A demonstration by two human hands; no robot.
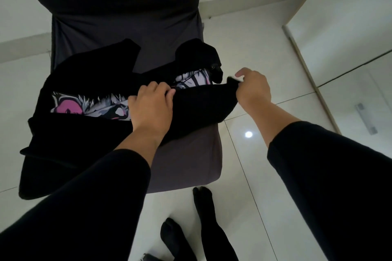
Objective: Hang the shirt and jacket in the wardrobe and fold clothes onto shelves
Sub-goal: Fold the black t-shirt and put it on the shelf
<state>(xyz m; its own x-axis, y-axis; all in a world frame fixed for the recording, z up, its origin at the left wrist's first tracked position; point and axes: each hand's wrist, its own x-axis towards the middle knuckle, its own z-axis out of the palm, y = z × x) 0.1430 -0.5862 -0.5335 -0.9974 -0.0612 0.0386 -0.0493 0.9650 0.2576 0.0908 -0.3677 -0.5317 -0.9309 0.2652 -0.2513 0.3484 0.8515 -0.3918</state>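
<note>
Black fabric: that's basically the whole shot, a black garment [70,133] sprawled across the seat of a chair [186,154], spilling off the seat's left edge and hanging down that side.
Print: a pink, white and grey graphic [89,106] shows through a gap in the black cloth, running in a band from the left up toward the right. Can't tell if it's a lining or a separate shirt tucked inside.
Chair: dark grey stretchy cover, backrest at the top of the view, bare front corner of the seat showing just below the cloth.
Left hand [150,108]: resting on top of the garment near the middle, fingers curled and gripping a fold of the black fabric right at the edge of the print.
Right hand [252,89]: at the right end of the garment, past the chair's edge, pinching a corner of the black cloth between thumb and fingers. There's a little white bit [238,78] at the fingertips, too small to say what it is.
Fold: the stretch of cloth between the two hands is lifted slightly and pulled into a rounded ridge.
Sleeves: both arms in black long sleeves, pushed up past the wrists.
Floor [265,176]: glossy white tiles with a light spot reflecting, feet in black socks [169,233] near the bottom.
Right side: a pale panel with a wooden edge [307,74], probably the wardrobe, well apart from the chair.
</note>
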